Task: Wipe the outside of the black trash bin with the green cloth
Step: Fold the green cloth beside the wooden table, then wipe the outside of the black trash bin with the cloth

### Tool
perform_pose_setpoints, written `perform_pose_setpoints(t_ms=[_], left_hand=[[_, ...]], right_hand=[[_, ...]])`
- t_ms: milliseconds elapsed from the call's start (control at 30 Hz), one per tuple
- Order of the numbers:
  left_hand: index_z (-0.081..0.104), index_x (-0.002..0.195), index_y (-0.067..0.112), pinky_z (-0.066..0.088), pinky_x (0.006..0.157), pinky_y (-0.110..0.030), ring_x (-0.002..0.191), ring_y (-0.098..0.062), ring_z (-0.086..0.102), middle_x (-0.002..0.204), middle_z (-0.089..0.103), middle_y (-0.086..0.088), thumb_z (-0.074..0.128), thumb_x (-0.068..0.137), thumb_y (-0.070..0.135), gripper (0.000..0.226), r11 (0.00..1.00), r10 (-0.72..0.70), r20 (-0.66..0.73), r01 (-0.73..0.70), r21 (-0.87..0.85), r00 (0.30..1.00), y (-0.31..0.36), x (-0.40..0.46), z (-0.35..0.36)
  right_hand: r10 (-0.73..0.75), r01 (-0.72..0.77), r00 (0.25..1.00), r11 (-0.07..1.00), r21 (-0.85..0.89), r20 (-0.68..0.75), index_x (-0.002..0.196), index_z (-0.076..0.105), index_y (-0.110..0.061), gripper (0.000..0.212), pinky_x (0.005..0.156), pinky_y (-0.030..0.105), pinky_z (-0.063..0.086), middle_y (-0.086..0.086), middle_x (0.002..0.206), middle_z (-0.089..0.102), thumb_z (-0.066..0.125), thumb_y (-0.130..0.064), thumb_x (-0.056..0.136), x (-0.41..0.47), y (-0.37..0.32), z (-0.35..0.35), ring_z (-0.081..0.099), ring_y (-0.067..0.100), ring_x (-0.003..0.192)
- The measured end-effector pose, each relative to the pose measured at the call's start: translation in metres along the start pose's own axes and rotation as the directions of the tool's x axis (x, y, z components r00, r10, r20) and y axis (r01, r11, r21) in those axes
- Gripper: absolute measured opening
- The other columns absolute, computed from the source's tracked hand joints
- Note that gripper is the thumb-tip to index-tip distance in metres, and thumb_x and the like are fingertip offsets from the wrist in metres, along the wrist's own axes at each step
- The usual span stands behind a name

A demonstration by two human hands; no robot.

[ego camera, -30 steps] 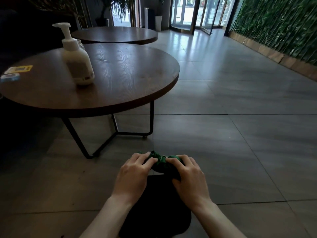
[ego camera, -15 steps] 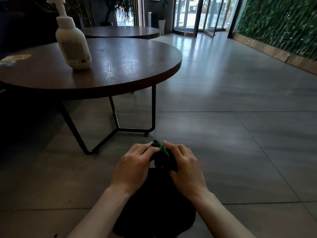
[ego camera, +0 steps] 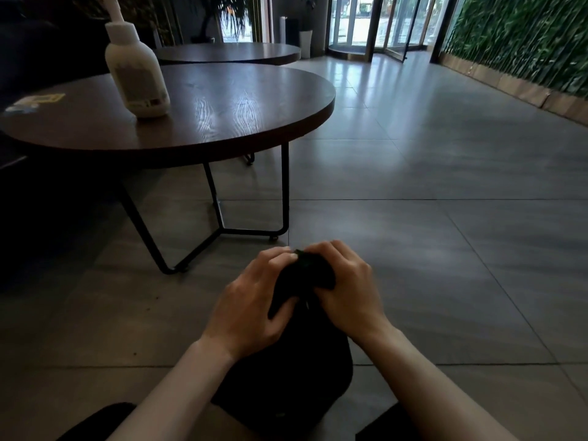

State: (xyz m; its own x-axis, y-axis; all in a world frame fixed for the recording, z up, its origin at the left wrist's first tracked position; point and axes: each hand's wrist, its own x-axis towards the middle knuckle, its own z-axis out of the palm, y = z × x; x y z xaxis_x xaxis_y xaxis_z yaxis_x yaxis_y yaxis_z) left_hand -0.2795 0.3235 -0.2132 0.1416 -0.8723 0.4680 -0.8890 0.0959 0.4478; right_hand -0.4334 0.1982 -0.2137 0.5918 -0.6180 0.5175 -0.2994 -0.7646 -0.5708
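Note:
The black trash bin [ego camera: 286, 374] stands on the floor tiles right below me, between my forearms; only its dark top and near side show. The green cloth [ego camera: 304, 275], bunched and very dark in this light, lies at the bin's far edge. My left hand [ego camera: 251, 307] and my right hand [ego camera: 345, 291] both clasp the bunched cloth, fingertips meeting over its far end. Most of the cloth is hidden under my fingers.
A round dark wooden table [ego camera: 222, 116] on black metal legs stands to the front left, carrying a white pump bottle [ego camera: 136, 71] and some stickers. A second round table [ego camera: 229, 52] is behind it. Grey floor tiles stretch right toward a green plant wall [ego camera: 525, 36].
Both hands have drawn the cloth into a tighter bundle and closed together over it. The view has dropped lower and nearer the floor.

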Motion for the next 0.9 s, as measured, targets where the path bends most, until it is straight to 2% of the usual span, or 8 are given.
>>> perform_pose_setpoints(t_ms=[167, 233, 367, 433, 600, 700, 800, 900], left_hand=[[0.039, 0.146, 0.03, 0.044, 0.108, -0.033, 0.138, -0.012, 0.045, 0.154, 0.036, 0.013, 0.069, 0.083, 0.055, 0.074, 0.991, -0.102, 0.107, 0.092, 0.093, 0.989, -0.019, -0.054, 0.015], [0.034, 0.15, 0.035, 0.029, 0.121, -0.034, 0.145, -0.008, 0.034, 0.157, 0.031, 0.017, 0.063, 0.081, 0.069, 0.082, 0.984, -0.122, 0.214, 0.09, 0.154, 0.969, -0.027, -0.082, 0.023], [0.02, 0.156, 0.038, 0.007, 0.125, -0.03, 0.153, -0.004, 0.01, 0.164, 0.013, 0.02, 0.057, 0.077, 0.077, 0.096, 0.966, -0.188, 0.481, 0.072, 0.25, 0.856, -0.038, -0.134, 0.038], [0.037, 0.153, 0.033, 0.013, 0.121, -0.031, 0.149, -0.009, 0.028, 0.16, 0.032, 0.014, 0.064, 0.08, 0.06, 0.083, 0.951, -0.179, 0.527, 0.009, 0.309, 0.831, -0.037, -0.146, 0.043], [0.076, 0.113, 0.034, 0.055, 0.093, -0.026, 0.114, -0.01, 0.068, 0.12, 0.073, 0.013, 0.075, 0.078, 0.016, 0.04, 0.936, -0.051, 0.353, -0.078, 0.344, 0.934, -0.038, -0.143, 0.055], [0.078, 0.104, 0.033, 0.06, 0.076, -0.025, 0.099, -0.013, 0.074, 0.106, 0.078, 0.01, 0.089, 0.072, 0.023, 0.035, 0.958, -0.161, 0.324, 0.068, 0.279, 0.932, -0.038, -0.13, 0.051], [0.067, 0.109, 0.038, 0.056, 0.072, -0.028, 0.088, -0.013, 0.072, 0.093, 0.074, 0.012, 0.066, 0.089, 0.041, 0.02, 0.961, -0.207, 0.319, 0.131, 0.242, 0.925, -0.039, -0.098, 0.04], [0.061, 0.118, 0.041, 0.053, 0.077, -0.032, 0.093, -0.016, 0.068, 0.097, 0.07, 0.01, 0.056, 0.091, 0.049, 0.029, 0.943, -0.262, 0.293, 0.179, 0.28, 0.92, -0.059, -0.068, 0.036]], right_hand=[[0.064, -0.064, 0.993, 0.998, -0.001, -0.095, 0.113, 0.067, -0.024, 0.05, 0.076, 0.034, 0.057, -0.005, 0.109, 0.069, 0.08, 0.001, 0.072, -0.014, 0.02, -0.005, 0.067, 0.019, 0.092], [0.093, -0.094, 0.986, 0.996, -0.002, -0.14, 0.113, 0.067, -0.023, 0.051, 0.073, 0.028, 0.051, -0.005, 0.108, 0.069, 0.082, 0.002, 0.071, -0.019, 0.029, -0.008, 0.067, 0.019, 0.089], [0.139, -0.141, 0.972, 0.99, 0.002, -0.189, 0.112, 0.068, -0.018, 0.046, 0.071, 0.031, 0.053, 0.0, 0.106, 0.07, 0.082, 0.001, 0.073, -0.028, 0.042, -0.015, 0.068, 0.024, 0.084], [0.15, -0.153, 0.97, 0.988, -0.003, -0.194, 0.113, 0.069, -0.017, 0.045, 0.071, 0.036, 0.055, 0.001, 0.106, 0.07, 0.082, 0.002, 0.073, -0.032, 0.047, -0.019, 0.068, 0.025, 0.084], [0.166, -0.174, 0.97, 0.984, -0.033, -0.177, 0.113, 0.07, -0.015, 0.043, 0.071, 0.041, 0.057, 0.001, 0.106, 0.069, 0.082, 0.0, 0.075, -0.041, 0.05, -0.021, 0.067, 0.024, 0.087], [0.166, -0.176, 0.968, 0.984, -0.035, -0.187, 0.113, 0.07, -0.015, 0.041, 0.071, 0.042, 0.058, 0.001, 0.106, 0.069, 0.082, -0.001, 0.076, -0.04, 0.045, -0.024, 0.067, 0.023, 0.086], [0.16, -0.169, 0.964, 0.985, -0.026, -0.214, 0.112, 0.07, -0.016, 0.041, 0.07, 0.044, 0.059, 0.0, 0.106, 0.069, 0.081, -0.001, 0.076, -0.036, 0.038, -0.034, 0.067, 0.021, 0.085], [0.16, -0.167, 0.958, 0.986, -0.007, -0.239, 0.112, 0.069, -0.018, 0.044, 0.071, 0.04, 0.058, -0.002, 0.104, 0.069, 0.08, 0.001, 0.074, -0.032, 0.032, -0.047, 0.066, 0.019, 0.085]])
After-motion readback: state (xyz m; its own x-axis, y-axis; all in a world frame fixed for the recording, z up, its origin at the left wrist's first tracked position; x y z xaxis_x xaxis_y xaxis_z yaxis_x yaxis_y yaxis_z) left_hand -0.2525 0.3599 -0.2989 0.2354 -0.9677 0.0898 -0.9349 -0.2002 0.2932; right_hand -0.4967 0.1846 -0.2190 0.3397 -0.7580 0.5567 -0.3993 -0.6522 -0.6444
